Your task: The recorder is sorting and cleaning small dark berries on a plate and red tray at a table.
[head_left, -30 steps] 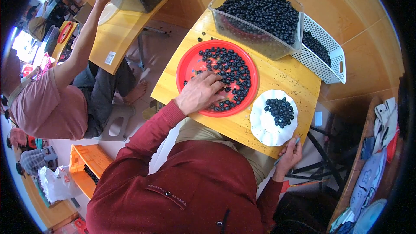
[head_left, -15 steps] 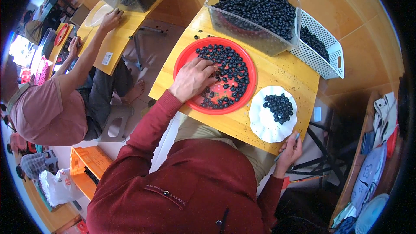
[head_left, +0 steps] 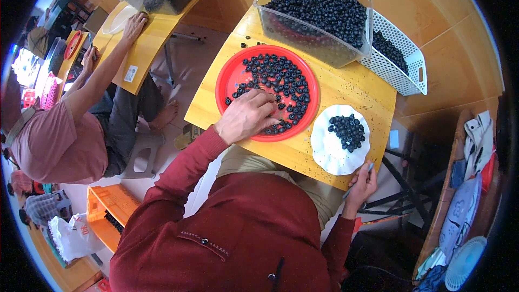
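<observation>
A person in a maroon sweater [head_left: 243,232] sits at a yellow wooden bench [head_left: 359,86], left hand [head_left: 248,116] over dark berries [head_left: 284,73] spread across a round red tray [head_left: 232,73]; the fingers curl down among them, and whether that grip holds a berry cannot be told. The right hand [head_left: 363,186], at the bench's near corner, has its grip closed around a slim tool [head_left: 371,167]. Just beyond that hand, a white fluted plate [head_left: 327,157] carries a smaller heap [head_left: 347,132] of berries. Behind the tray stands a clear tub [head_left: 308,40] piled with more (the biggest load on this bench), with a white perforated basket [head_left: 405,81], also holding berries, beside it. At left, a co-worker in a pink shirt [head_left: 59,140] works at a second bench [head_left: 148,43].
</observation>
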`<state>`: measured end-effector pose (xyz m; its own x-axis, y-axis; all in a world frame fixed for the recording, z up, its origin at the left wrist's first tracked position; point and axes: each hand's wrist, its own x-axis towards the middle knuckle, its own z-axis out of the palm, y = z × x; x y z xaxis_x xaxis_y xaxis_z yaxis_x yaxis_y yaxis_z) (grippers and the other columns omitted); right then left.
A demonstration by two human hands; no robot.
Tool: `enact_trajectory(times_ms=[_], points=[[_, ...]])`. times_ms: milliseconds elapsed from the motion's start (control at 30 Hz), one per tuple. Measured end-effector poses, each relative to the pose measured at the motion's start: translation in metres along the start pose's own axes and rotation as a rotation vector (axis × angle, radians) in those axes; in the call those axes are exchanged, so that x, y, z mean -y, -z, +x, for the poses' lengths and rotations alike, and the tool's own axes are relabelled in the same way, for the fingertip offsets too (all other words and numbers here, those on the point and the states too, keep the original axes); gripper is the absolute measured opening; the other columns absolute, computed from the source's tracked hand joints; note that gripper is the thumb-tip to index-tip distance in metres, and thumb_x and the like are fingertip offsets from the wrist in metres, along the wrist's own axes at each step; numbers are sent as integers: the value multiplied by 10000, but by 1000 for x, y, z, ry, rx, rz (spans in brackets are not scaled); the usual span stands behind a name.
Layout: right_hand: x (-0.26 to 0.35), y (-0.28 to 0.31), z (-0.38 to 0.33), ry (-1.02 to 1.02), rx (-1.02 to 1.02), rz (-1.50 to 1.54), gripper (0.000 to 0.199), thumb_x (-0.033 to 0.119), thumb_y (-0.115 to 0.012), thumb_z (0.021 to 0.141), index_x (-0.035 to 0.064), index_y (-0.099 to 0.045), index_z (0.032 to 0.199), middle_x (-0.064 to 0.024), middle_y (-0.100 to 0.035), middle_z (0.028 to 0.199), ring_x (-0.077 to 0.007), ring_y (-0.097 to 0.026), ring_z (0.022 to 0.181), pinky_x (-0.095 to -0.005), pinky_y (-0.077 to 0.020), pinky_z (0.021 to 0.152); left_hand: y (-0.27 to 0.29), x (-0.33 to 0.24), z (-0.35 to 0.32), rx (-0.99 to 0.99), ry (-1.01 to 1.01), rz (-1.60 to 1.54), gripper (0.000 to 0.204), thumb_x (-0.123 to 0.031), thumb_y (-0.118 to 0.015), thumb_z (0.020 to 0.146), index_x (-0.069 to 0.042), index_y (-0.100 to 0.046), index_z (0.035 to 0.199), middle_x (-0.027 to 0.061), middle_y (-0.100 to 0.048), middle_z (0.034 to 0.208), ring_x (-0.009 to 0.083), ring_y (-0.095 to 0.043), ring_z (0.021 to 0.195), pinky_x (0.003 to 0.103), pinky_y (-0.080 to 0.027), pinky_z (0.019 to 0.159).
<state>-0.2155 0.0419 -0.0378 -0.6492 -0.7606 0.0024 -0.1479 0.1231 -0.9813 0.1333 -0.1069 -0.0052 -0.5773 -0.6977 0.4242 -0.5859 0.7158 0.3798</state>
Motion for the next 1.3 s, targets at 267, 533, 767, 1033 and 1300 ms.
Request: enact_trajectory(times_ms=[267, 533, 767, 1033, 1300], points=[[-3, 2, 1, 20, 3, -34, 219, 258, -579, 1012, 70, -604, 903, 50, -469, 647, -14, -420, 498, -187, -319, 417, 0, 14, 7, 93, 16, -13, 357, -332, -728, 818, -48, -681, 1029, 94, -636, 1140, 284, -593, 1042, 394, -502, 903], [-7, 5, 1, 35, 8, -3, 216, 254, -599, 996, 43, -648, 990, 56, -482, 626, -27, -440, 496, -208, -327, 427, 2, 17, 11, 62, 57, 72, 291, -294, -708, 852, -55, -686, 1016, 98, -637, 1143, 283, -594, 1056, 393, -503, 906], [-5, 5, -1, -23, 26, 12, 248, 243, -578, 1007, 23, -656, 1090, 73, -465, 632, -19, -410, 504, -213, -322, 432, -5, 12, 8, -11, -5, 103, 249, -248, -717, 840, -64, -686, 1006, 103, -637, 1122, 285, -596, 1041, 401, -512, 879], [-2, 1, 0, 13, 19, 66, 219, 208, -586, 1005, 20, -650, 1097, 67, -484, 662, -1, -421, 515, -179, -319, 433, -18, -46, 34, -38, -131, -84, 207, -146, -725, 820, -25, -680, 981, 109, -657, 1037, 298, -627, 951, 396, -530, 818], [4, 5, -4, -17, 34, 199, 256, 162, -613, 987, -24, -639, 1161, 69, -507, 676, -3, -406, 505, -185, -308, 436, -52, -88, 67, 122, -132, -105, 230, -196, -698, 838, -31, -661, 994, 110, -655, 983, 305, -624, 915, 411, -535, 786]])
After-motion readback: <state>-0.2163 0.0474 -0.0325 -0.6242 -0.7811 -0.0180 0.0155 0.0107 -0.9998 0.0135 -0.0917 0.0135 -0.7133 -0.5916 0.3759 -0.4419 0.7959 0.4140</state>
